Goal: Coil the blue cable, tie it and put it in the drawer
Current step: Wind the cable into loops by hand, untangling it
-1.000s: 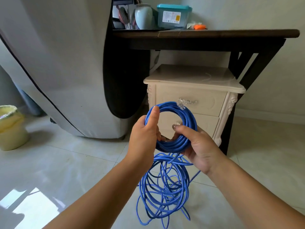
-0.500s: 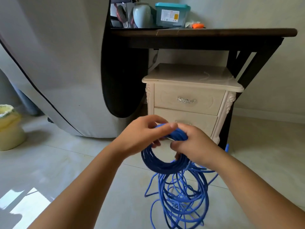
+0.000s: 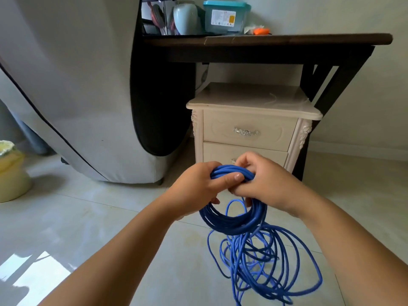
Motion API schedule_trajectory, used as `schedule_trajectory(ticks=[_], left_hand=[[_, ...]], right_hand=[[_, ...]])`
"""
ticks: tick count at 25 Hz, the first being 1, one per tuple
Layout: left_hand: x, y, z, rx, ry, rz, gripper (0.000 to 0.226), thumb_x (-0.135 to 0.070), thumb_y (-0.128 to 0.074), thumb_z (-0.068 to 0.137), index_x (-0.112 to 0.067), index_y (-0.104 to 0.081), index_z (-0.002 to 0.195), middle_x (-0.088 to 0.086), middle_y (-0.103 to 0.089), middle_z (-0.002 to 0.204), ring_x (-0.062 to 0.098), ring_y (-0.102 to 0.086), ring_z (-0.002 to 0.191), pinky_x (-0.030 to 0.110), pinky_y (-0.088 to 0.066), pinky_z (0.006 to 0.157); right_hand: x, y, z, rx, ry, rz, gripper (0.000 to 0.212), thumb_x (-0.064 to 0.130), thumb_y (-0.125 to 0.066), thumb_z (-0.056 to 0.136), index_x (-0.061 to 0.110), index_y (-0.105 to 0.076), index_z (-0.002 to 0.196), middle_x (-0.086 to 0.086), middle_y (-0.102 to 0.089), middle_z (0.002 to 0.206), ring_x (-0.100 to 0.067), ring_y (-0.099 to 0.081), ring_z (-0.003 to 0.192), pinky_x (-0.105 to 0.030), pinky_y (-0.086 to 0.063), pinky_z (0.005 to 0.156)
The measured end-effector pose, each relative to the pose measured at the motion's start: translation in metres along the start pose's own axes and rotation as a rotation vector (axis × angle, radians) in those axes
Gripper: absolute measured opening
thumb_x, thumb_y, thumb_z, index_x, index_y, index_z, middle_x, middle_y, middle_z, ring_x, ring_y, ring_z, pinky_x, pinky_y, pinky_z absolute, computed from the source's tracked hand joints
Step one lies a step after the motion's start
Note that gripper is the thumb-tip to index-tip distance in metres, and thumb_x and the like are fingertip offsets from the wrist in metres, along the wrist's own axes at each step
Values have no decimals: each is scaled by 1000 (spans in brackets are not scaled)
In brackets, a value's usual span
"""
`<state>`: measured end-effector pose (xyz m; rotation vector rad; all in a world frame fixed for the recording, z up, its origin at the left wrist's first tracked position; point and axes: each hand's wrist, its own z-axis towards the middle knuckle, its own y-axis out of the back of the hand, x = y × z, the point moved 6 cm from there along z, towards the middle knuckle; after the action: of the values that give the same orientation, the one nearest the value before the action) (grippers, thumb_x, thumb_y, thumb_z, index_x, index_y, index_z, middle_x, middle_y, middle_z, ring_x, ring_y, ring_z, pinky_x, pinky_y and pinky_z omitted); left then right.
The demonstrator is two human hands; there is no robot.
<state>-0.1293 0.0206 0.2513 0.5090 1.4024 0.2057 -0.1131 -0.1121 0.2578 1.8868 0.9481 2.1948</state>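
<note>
A blue cable (image 3: 234, 224) hangs partly wound into a thick coil in front of me, and its loose loops trail in a tangle on the tiled floor below. My left hand (image 3: 196, 186) grips the top of the coil, thumb laid across the strands. My right hand (image 3: 262, 182) holds the same top part from the right, fingers curled round the strands. Behind the hands stands a cream nightstand (image 3: 254, 102) with two drawers; the upper drawer (image 3: 249, 131) is closed, and the lower one is partly hidden by my hands.
A dark wooden table (image 3: 265, 39) stands over the nightstand, carrying a teal-lidded box (image 3: 225, 16) and a pale vase (image 3: 185, 16). A large grey covered object (image 3: 72, 85) fills the left. A yellow bin (image 3: 11, 171) sits at the far left.
The coil has dropped from upright in front of the drawers to hanging below my hands. Both hands have closed together on its top. The loose loops have shifted right on the floor.
</note>
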Motion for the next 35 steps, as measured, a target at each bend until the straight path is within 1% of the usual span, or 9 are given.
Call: schedule_trajectory(ticks=[7,11,14,16,18,22,28,32,35], left_hand=[[-2,23,-1,-341,-53,-326,31,-45,-60,88,-17,-59,78,-4,-44,54,9,-41,49,28,-43,56],[0,14,0,-435,-14,-569,38,-45,-56,96,-15,-50,73,-5,-41,54,11,-40,49,38,-42,64],[-1,-3,-5,-460,18,-437,41,-55,-50,93,-20,-52,72,-8,-46,60,3,-42,50,17,-39,57],[2,-4,-5,-416,38,-330,49,-65,-44,88,-20,-58,75,-9,-52,65,4,-44,55,15,-38,58],[13,-1,-1,-286,94,-338,59,-74,-43,77,-21,-68,86,-5,-67,82,14,-58,75,25,-48,79],[14,11,-3,7,32,-560,49,-51,-59,88,-24,-62,128,0,-70,122,18,-66,115,43,-53,99],[2,6,-9,25,-134,51,68,-62,-71,76,-34,-50,133,-10,-68,111,3,-69,93,30,-58,85],[-2,5,-7,28,-116,147,51,-56,-61,77,-21,-55,114,-4,-67,86,11,-69,66,34,-62,66],[-5,6,-7,-32,-125,77,29,-43,-61,89,-18,-58,103,-6,-63,72,11,-66,57,36,-61,62]], right_hand=[[-22,-1,-13,256,-193,264,43,39,-78,66,17,-66,101,0,-76,98,-15,-72,94,-35,-52,97],[-14,-8,-1,-116,-100,710,20,21,-75,74,14,-62,88,-6,-72,79,-22,-70,81,-38,-55,81],[-20,-5,3,-357,-139,935,8,10,-64,89,16,-60,87,-1,-55,57,-18,-65,60,-33,-52,61],[-18,0,3,-375,-128,897,9,8,-61,92,14,-57,87,1,-36,50,-15,-50,45,-33,-52,56],[-15,5,2,-375,-102,805,11,5,-59,91,14,-54,86,2,-26,49,-14,-30,42,-34,-52,55],[-10,7,2,-300,-80,568,12,3,-61,89,14,-58,84,6,-30,46,-13,-28,39,-41,-50,60],[13,-5,-2,-111,38,-104,17,7,-63,81,24,-63,78,8,-57,59,-13,-53,51,-35,-51,54],[5,-1,-3,-119,-25,-78,13,12,-65,83,17,-58,92,-3,-60,70,-17,-59,54,-21,-46,47],[-4,2,-5,-15,-90,192,36,11,-76,78,20,-54,105,-3,-68,74,-20,-67,64,-31,-53,60]])
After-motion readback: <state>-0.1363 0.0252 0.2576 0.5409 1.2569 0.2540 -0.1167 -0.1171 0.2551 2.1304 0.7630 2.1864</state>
